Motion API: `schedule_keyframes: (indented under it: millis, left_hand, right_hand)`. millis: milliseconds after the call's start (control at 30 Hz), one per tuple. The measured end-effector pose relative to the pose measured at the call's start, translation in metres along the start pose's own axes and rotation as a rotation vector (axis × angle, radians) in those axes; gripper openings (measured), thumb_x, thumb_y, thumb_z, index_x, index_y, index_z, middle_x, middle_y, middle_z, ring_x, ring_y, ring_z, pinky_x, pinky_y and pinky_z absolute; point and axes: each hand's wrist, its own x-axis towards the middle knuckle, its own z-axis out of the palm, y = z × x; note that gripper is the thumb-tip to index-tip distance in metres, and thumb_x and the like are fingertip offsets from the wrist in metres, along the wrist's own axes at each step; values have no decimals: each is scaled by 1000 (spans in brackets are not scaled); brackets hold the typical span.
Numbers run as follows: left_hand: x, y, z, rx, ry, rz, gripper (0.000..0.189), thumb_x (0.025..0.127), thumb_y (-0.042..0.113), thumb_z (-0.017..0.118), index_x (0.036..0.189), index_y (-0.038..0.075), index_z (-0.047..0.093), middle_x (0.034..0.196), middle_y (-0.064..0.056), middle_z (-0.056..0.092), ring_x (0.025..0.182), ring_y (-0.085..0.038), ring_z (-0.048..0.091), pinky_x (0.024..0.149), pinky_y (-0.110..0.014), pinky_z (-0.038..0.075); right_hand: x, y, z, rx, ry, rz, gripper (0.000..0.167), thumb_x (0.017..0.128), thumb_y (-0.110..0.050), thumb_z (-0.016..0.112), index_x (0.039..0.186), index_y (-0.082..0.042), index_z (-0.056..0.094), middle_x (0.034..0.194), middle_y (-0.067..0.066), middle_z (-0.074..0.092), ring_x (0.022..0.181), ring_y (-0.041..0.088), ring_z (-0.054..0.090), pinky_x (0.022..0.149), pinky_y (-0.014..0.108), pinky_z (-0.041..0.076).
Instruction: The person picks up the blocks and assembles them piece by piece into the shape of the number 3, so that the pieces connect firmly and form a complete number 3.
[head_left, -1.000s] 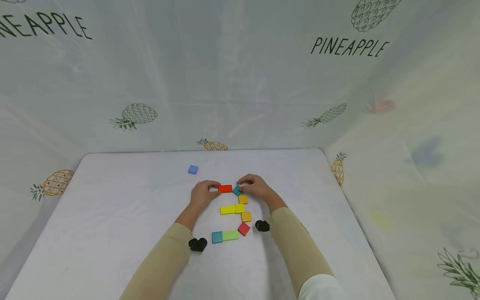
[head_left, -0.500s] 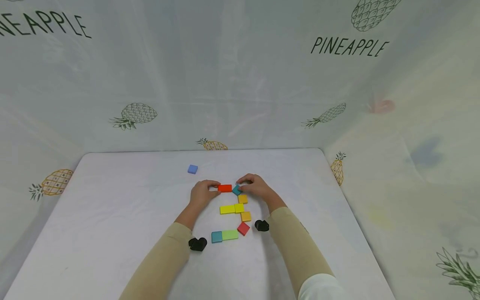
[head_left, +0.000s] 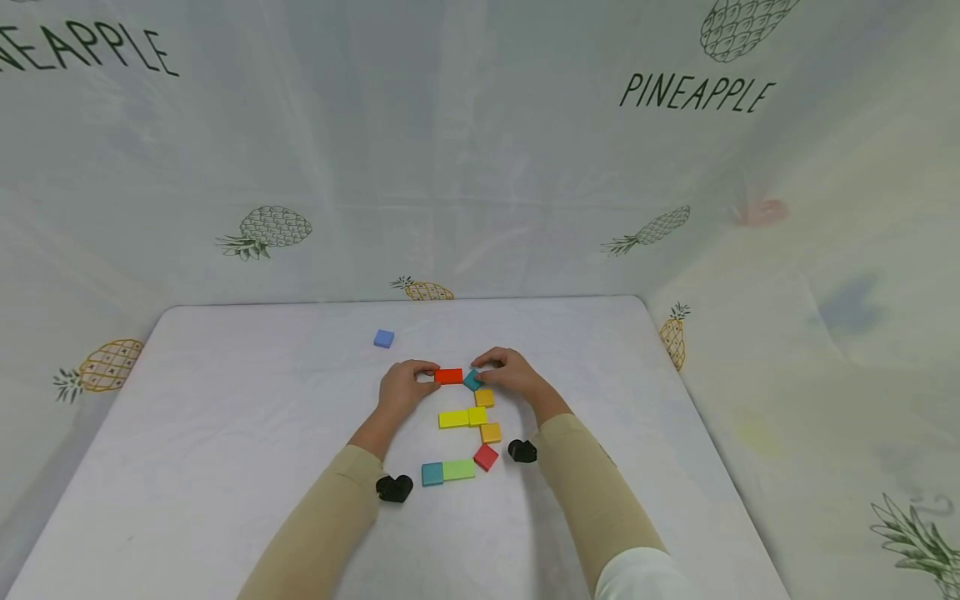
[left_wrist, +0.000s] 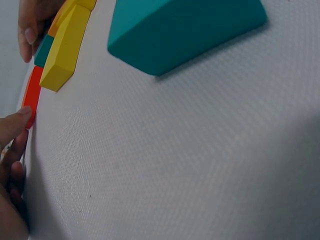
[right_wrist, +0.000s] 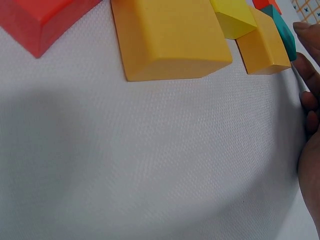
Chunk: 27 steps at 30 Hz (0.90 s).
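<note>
My left hand pinches the left end of a red oblong block between thumb and forefinger. In the left wrist view, the thumb lies on the red block's side. To its right, my right hand holds a small teal block, turned cornerwise, at the red block's right end. Below it runs a bent row: an orange block, a yellow square block beside a yellow oblong, another orange block, a tilted red square block, a light green oblong and a teal square block.
A lone blue block lies farther back on the white table. Black heart-shaped pieces sit at both sleeves' cuffs. A pineapple-print curtain hangs behind the table's back edge.
Both hands stay at the red and teal blocks, with no visible movement of either block. The whole view has shifted very slightly.
</note>
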Motion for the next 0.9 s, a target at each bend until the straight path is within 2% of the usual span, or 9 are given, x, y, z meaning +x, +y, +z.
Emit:
schedule_keyframes:
  millis: [100,200,333,400,667,767,900]
  left_hand:
    - [2,-2,-2,-28,-17,-6,35,84,17,78,117,14,71,105,-1,68,96,-23,55,88,-39,45]
    - [5,-6,-7,-110,-20,-31,38,84,16,78,121,14,69,105,-1,66,93,-23,52,83,-36,45]
    - [11,-16,-20,-185,38,-33,40,84,16,78,123,14,66,104,-3,64,87,-22,50,74,-33,44]
    - [14,-23,-28,-182,73,-15,42,84,16,78,124,13,66,104,-5,64,86,-22,50,72,-32,43]
    - [22,-44,-48,-177,195,25,46,83,15,79,125,4,64,109,-15,62,95,-30,53,83,-42,45]
    - [24,-50,-51,-145,241,19,50,82,16,80,126,3,62,113,-19,60,104,-34,52,90,-46,41]
    - [26,-55,-53,-119,267,-31,53,82,18,80,129,6,61,119,-19,58,113,-35,47,96,-47,35]
  right_hand:
    - [1,0,0,3,-2,-3,19,85,-24,74,104,-22,74,119,-3,61,116,25,47,103,45,37]
    - [2,0,0,7,-7,0,19,84,-23,75,103,-22,74,119,-2,61,116,25,47,103,45,37]
    - [3,0,0,4,-4,6,19,85,-24,75,103,-22,74,119,-2,60,116,25,47,103,46,37]
    - [2,0,0,1,0,5,19,85,-24,75,103,-22,74,120,-2,60,116,25,47,103,46,36]
    - [-1,1,-1,-8,5,10,18,86,-25,75,103,-24,74,119,-3,61,117,25,46,105,45,35]
    - [-1,3,-1,-4,6,8,17,85,-24,75,102,-24,74,119,-3,61,117,25,46,105,45,35]
    - [0,4,0,-3,-3,-8,17,85,-25,75,103,-23,74,120,-3,60,118,25,46,105,46,35]
